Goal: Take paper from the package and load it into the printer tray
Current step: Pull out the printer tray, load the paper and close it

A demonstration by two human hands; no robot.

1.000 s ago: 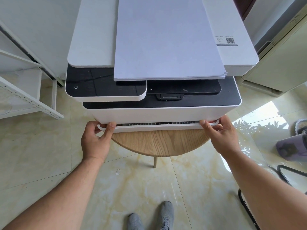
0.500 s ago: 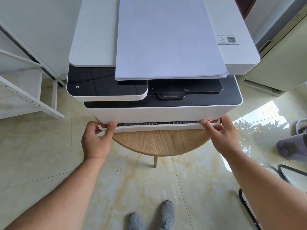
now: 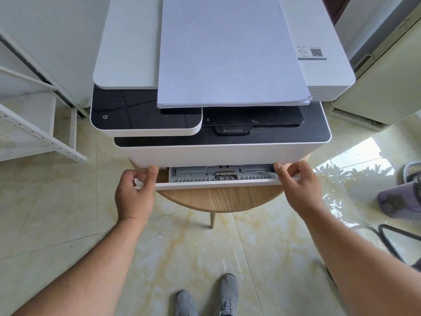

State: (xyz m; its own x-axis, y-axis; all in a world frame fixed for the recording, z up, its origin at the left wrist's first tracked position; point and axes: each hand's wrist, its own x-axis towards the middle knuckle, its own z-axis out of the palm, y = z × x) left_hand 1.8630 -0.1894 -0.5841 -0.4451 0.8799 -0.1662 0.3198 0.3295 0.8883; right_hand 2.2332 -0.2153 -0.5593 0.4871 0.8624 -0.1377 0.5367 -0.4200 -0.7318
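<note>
A white and black printer (image 3: pixel 218 153) stands on a round wooden table (image 3: pixel 218 200). A stack of white paper (image 3: pixel 227 53) lies on the printer's lid, overhanging its front edge. The printer tray (image 3: pixel 216 184) at the bottom is pulled partly out, showing its grey plastic inside with no paper in it. My left hand (image 3: pixel 134 197) grips the tray's left end, thumb on top. My right hand (image 3: pixel 298 190) grips the tray's right end. No paper package is in view.
A white metal shelf frame (image 3: pixel 34 133) stands on the left. A cream cabinet (image 3: pixel 382 87) sits at the right. A purple object (image 3: pixel 401 199) and a black chair frame (image 3: pixel 396 242) are on the tiled floor at the right. My grey shoes (image 3: pixel 207 297) are below.
The tray has slid out toward me, and its grey inside now shows. Both hands moved back with it, still holding its ends.
</note>
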